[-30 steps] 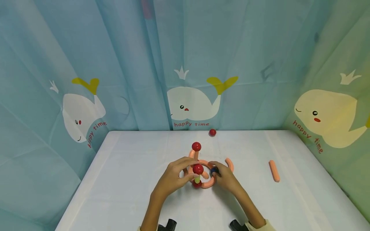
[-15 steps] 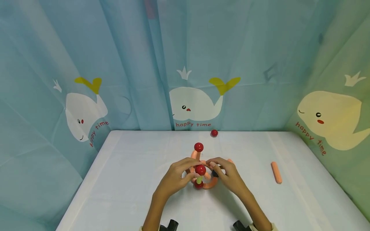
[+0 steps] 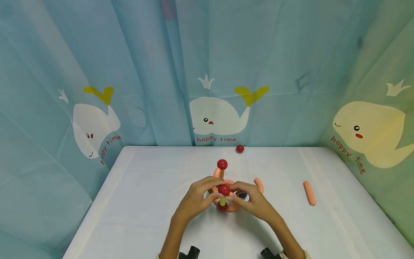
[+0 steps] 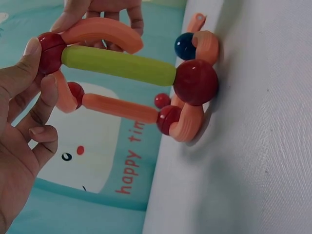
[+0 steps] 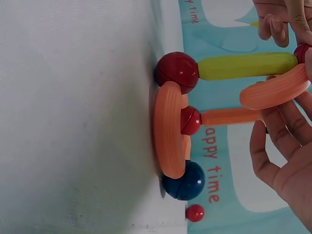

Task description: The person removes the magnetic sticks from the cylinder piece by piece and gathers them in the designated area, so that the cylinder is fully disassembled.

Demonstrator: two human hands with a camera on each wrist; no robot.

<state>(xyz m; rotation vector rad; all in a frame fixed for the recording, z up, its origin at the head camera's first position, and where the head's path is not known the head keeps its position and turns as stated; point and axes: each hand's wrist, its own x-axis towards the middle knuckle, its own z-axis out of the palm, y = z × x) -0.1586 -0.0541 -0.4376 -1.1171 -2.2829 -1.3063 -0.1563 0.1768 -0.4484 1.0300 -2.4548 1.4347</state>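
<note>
A toy frame of balls and rods stands on the table. Its upright green rod [image 4: 119, 66] links a lower red ball [image 5: 178, 72] to an upper red ball [image 3: 224, 190]. My left hand [image 3: 195, 199] pinches that upper ball between thumb and fingers. My right hand [image 3: 253, 199] holds a curved orange rod [image 5: 275, 87], one end right at the same ball, its other end free. Behind, an upright orange rod [image 4: 119, 107] carries another red ball [image 3: 222, 164]. At the base, a blue ball [image 5: 184, 180] joins curved orange rods, partly hidden by my right hand in the head view.
On the white table [image 3: 145, 180], a loose red ball [image 3: 239, 149] lies at the back edge and a straight orange rod [image 3: 309, 193] at the right. Another curved orange rod [image 3: 259, 185] lies just beyond my right hand. A whale-print curtain [image 3: 155, 72] surrounds the table.
My right hand has left its spot over the blue ball and shifted left to the upper red ball, bringing the curved rod to it. The left hand keeps its pinch.
</note>
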